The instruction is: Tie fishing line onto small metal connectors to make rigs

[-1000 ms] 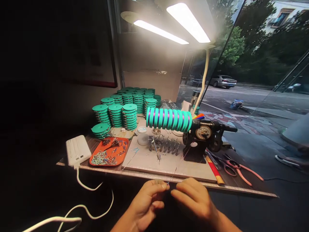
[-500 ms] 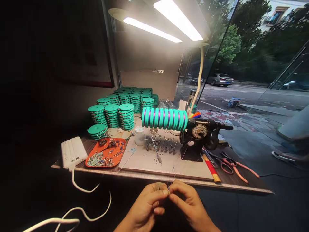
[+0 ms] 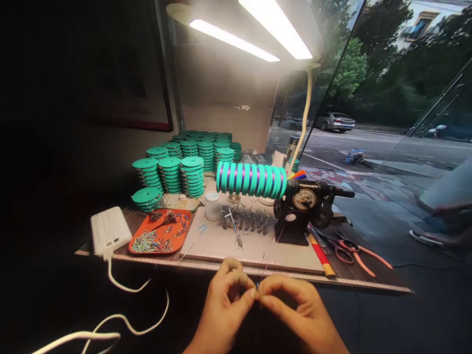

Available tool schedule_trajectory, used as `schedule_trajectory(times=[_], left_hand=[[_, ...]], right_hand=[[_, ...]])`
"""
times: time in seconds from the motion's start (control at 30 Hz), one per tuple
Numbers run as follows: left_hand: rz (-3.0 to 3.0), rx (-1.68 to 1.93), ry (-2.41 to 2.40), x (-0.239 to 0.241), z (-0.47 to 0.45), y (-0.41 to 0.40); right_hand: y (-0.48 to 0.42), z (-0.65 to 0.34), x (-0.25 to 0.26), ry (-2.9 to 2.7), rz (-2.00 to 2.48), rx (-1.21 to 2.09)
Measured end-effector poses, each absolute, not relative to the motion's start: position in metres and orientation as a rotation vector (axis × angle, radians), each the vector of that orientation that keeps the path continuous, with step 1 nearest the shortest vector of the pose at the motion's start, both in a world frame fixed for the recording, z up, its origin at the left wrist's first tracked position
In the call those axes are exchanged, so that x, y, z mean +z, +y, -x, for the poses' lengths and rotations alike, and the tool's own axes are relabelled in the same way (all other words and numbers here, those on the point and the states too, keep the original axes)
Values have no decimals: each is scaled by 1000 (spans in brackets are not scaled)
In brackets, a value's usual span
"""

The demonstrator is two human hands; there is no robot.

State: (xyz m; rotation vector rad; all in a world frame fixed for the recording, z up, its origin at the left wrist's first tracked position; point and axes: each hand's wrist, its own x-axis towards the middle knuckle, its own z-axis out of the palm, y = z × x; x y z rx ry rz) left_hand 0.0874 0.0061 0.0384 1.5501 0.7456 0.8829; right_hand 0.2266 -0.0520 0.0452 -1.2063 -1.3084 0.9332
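My left hand [image 3: 229,307] and my right hand [image 3: 302,307] meet in front of the table edge, thumbs and forefingers pinched together. A thin pinkish line [image 3: 266,268] runs down to the fingertips from the winding machine side. Between them shows a tiny blue piece [image 3: 257,284], too small to name. Two left fingers are raised and wear tan finger covers [image 3: 231,264]. Beyond the hands, a row of green spools [image 3: 250,180] wound with purple line sits on the shaft of the black winding machine [image 3: 298,211], which has a round dial.
Stacks of green spools [image 3: 191,177] stand at the back left. An orange tray [image 3: 186,231] of small parts, a white power bank [image 3: 109,231] with cable, scissors [image 3: 344,250], pliers [image 3: 364,263] and a board [image 3: 217,255] lie on the table. A lamp [image 3: 236,42] hangs above.
Two fingers of my left hand have lifted and spread upward, while its thumb stays pinched against my right fingertips. The blue piece shows more plainly. The view has shifted slightly.
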Motion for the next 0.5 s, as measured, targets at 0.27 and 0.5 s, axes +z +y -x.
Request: schedule_trajectory(times=[0.27, 0.5], left_hand=[[-1323, 879, 667, 20, -89, 9], [-1214, 914, 601, 23, -90, 4]], right_hand=[[-58, -235, 12, -1117, 1325, 476], [-53, -209, 9, -1232, 1056, 292]])
